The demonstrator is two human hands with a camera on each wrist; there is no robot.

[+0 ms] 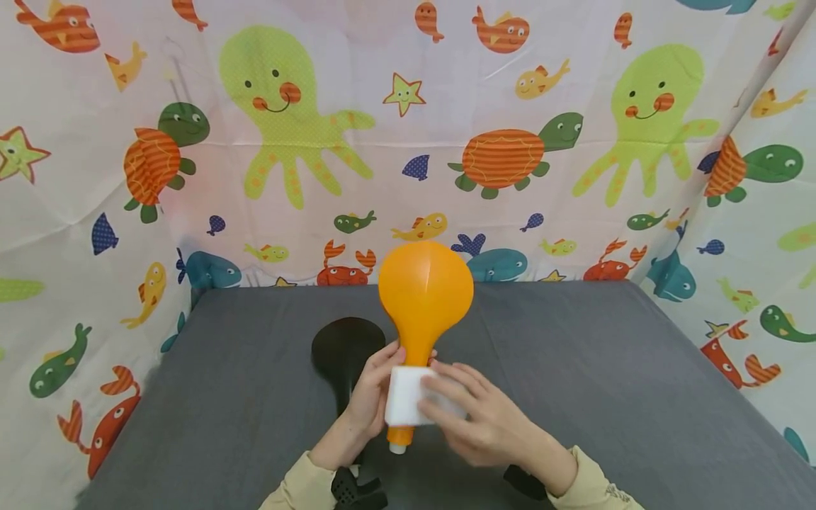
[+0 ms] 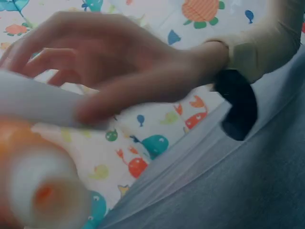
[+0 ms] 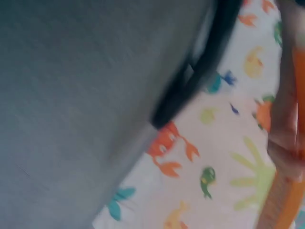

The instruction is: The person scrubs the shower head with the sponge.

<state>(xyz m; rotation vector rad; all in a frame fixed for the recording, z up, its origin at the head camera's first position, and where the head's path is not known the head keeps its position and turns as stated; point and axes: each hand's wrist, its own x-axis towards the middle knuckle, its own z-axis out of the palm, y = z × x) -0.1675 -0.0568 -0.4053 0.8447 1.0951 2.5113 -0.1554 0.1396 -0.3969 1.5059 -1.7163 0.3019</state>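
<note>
An orange spoon-shaped utensil (image 1: 426, 290) stands upright in the head view, its broad round head on top and a whitish tip at the handle's lower end. My left hand (image 1: 372, 389) grips its handle below the head. Against the handle, my right hand (image 1: 478, 411) pinches a white sponge-like block (image 1: 404, 397), blurred at the fingers. In the left wrist view, my right thumb lies along the white block (image 2: 43, 100), near the blurred handle end (image 2: 45, 191). At the right wrist view's edge, left-hand fingers (image 3: 286, 152) wrap the orange handle (image 3: 281, 205).
A black spoon-shaped utensil (image 1: 347, 347) lies on the grey cloth-covered table (image 1: 574, 368), left of the orange one and partly behind my left hand. A curtain (image 1: 395, 156) printed with sea animals encloses the back and sides. Black bands (image 1: 360, 492) sit at the wrists.
</note>
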